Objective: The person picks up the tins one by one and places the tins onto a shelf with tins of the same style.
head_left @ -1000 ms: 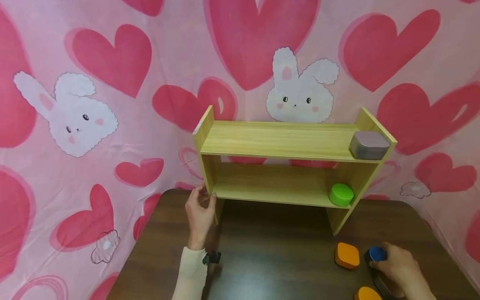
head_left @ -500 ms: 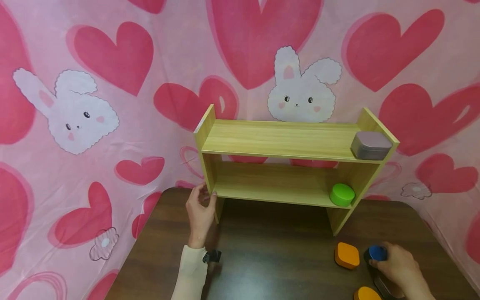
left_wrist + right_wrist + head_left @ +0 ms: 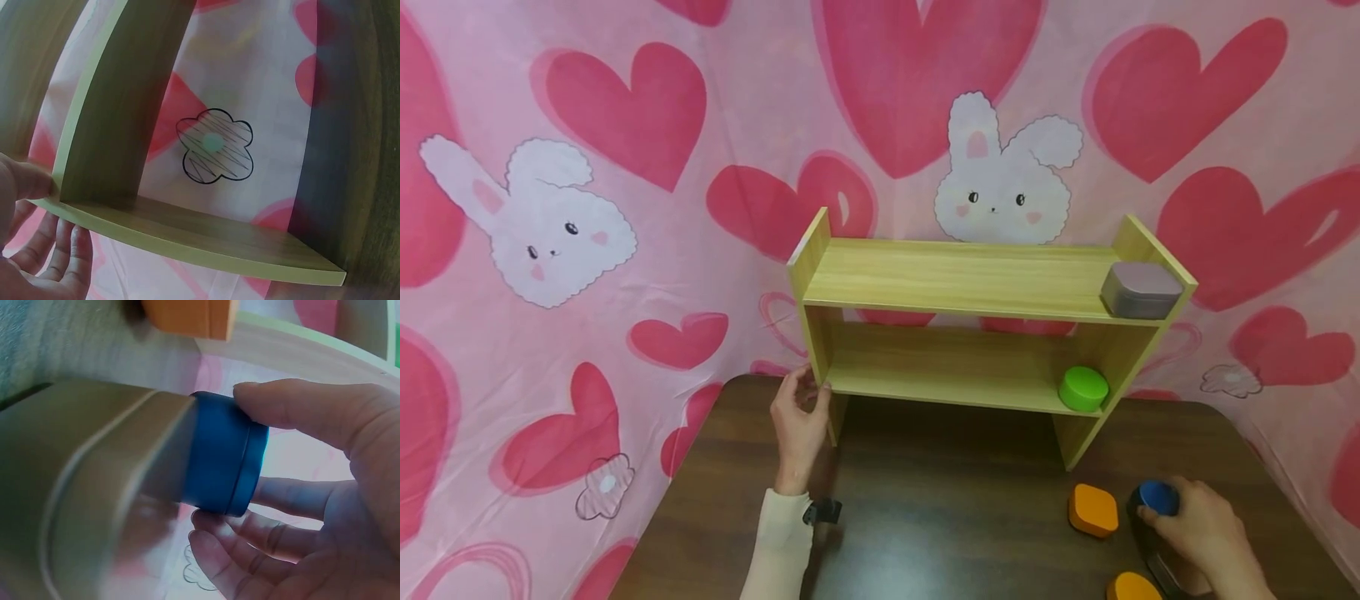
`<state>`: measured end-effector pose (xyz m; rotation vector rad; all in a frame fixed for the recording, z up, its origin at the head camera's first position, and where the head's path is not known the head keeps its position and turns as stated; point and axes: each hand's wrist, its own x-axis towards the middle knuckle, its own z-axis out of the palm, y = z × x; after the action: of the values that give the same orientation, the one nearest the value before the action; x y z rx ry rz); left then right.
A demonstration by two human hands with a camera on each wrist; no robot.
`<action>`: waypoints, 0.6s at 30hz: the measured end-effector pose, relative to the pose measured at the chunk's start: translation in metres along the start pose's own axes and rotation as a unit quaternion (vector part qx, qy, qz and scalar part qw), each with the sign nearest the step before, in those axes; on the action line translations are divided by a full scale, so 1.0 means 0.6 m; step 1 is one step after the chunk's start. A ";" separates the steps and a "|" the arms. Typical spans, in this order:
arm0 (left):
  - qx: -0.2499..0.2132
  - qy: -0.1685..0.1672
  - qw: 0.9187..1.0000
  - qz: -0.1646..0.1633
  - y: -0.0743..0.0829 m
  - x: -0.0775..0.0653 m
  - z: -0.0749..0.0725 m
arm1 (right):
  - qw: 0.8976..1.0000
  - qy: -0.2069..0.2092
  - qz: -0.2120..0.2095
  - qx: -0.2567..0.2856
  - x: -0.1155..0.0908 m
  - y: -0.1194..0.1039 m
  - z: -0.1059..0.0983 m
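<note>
My left hand (image 3: pixel 800 421) grips the left side panel of a light wooden two-tier shelf (image 3: pixel 955 279) near its lower board. In the left wrist view the thumb lies on one side of the panel's edge (image 3: pixel 75 140), the fingers on the other. At the lower right my right hand (image 3: pixel 1206 529) holds a small round blue tin (image 3: pixel 222 453) between thumb and fingers. Right beside that tin is a larger grey-brown box (image 3: pixel 81 481) with rounded corners, partly hidden by the hand in the head view. Whether the two touch, I cannot tell.
A grey-mauve tin (image 3: pixel 1141 292) stands at the right end of the upper board. Below it, a round green tin (image 3: pixel 1083 389) sits on the lower board. An orange square tin (image 3: pixel 1093 510) and another orange tin (image 3: pixel 1133 587) are on the dark table (image 3: pixel 925 500).
My right hand and the blue tin have shifted very slightly up and to the right in the head view. The left hand keeps its place on the shelf.
</note>
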<state>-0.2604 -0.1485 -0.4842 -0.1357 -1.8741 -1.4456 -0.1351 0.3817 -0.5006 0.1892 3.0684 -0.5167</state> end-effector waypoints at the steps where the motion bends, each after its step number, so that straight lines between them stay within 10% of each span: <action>1: 0.000 0.002 1.000 -0.001 0.000 0.000 0.000 | 1.000 0.002 -0.001 0.001 -0.001 -0.002 -0.002; 18: -0.018 -0.001 1.000 -0.004 0.069 0.000 -0.007 | 0.999 0.030 -0.011 0.002 -0.015 -0.033 -0.034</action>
<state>-0.2374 -0.1375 -0.4512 -0.1461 -1.8522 -1.4864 -0.1286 0.3685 -0.4743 0.1735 3.1314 -0.5266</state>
